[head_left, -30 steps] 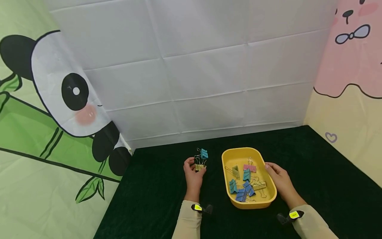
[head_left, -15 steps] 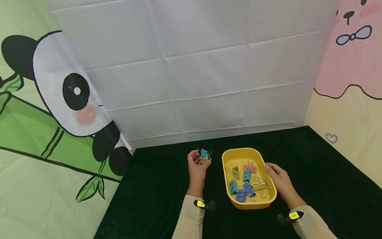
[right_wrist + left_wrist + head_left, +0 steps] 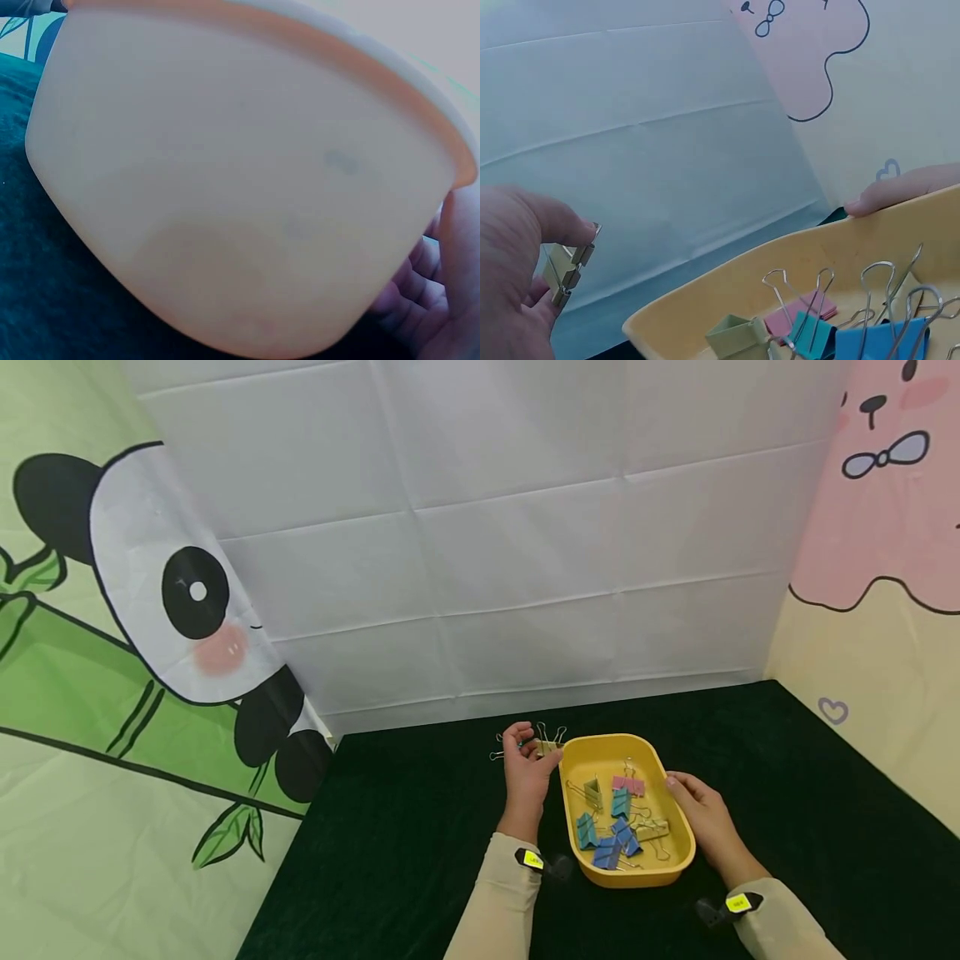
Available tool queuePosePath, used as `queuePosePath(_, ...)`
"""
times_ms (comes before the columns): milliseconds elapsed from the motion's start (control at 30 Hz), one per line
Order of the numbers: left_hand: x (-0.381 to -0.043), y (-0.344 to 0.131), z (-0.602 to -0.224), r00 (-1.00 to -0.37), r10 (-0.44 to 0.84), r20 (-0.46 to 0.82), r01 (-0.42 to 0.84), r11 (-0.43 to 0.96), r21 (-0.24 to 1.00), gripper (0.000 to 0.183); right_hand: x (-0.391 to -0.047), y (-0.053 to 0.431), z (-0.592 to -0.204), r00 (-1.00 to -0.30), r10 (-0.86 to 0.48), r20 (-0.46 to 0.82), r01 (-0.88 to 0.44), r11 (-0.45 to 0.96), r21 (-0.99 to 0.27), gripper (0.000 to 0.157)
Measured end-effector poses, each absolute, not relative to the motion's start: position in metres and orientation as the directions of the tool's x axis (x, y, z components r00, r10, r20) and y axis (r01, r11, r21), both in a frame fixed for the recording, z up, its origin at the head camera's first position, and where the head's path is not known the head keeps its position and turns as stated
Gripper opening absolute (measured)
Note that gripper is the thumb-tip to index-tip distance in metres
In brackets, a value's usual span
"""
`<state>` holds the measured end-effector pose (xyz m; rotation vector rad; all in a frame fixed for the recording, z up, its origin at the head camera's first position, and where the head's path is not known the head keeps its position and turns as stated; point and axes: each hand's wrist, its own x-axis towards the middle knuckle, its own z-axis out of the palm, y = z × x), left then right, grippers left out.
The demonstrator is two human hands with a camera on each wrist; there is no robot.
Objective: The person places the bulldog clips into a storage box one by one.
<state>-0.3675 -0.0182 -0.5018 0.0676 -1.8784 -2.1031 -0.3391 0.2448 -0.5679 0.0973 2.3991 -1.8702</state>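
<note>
My left hand (image 3: 528, 785) pinches a yellow binder clip (image 3: 548, 748) by thumb and finger, just off the back left corner of a yellow tray (image 3: 633, 878). In the left wrist view that clip (image 3: 564, 271) has its wire handles against the fingers. Behind the hand, a teal binder clip (image 3: 496, 756) is mostly hidden, its wire handles poking out on the left. My right hand (image 3: 705, 818) grips the tray's right side, thumb at the rim and fingers outside. The right wrist view has that hand (image 3: 431, 300) beside the tray's outer wall.
Several binder clips lie loose in the tray, among them a pink one (image 3: 628, 786), a teal one (image 3: 621, 802) and a blue one (image 3: 606, 853). Dark green cloth (image 3: 405, 827) covers the table. A white sheet (image 3: 525, 568) hangs at the back.
My left hand has moved right and slightly back with the yellow binder clip, up to the tray's corner, and now covers most of the teal clip. The right hand and tray stay put.
</note>
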Motion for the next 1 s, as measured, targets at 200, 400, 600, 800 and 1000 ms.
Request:
queuePosePath(200, -0.367, -0.008, -0.498, -0.951, -0.244, 0.191, 0.219, -0.094, 0.971, 0.064, -0.338, 0.244, -0.566, -0.993, -0.004, -0.119, 0.115, 0.24, -0.964, 0.076)
queuePosePath(400, -0.366, -0.005, -0.497, -0.966, -0.167, 0.197, 0.222, -0.144, 0.964, 0.066, -0.338, 0.243, -0.566, -0.993, -0.002, -0.118, 0.114, 0.245, -0.963, 0.076)
queuePosePath(600, -0.37, -0.013, -0.502, -0.971, -0.146, 0.189, 0.206, -0.117, 0.971, 0.061, -0.338, 0.243, -0.568, -0.994, -0.002, -0.112, 0.108, 0.239, -0.965, 0.076)
queuePosePath(800, -0.378, -0.036, -0.507, -0.954, -0.195, 0.229, 0.242, -0.046, 0.969, 0.052, -0.339, 0.243, -0.569, -0.993, 0.001, -0.115, 0.112, 0.236, -0.965, 0.077)
queuePosePath(1000, -0.391, -0.065, -0.509, -0.929, -0.285, 0.235, 0.246, -0.004, 0.969, 0.045, -0.338, 0.242, -0.568, -0.993, 0.007, -0.119, 0.117, 0.245, -0.962, 0.077)
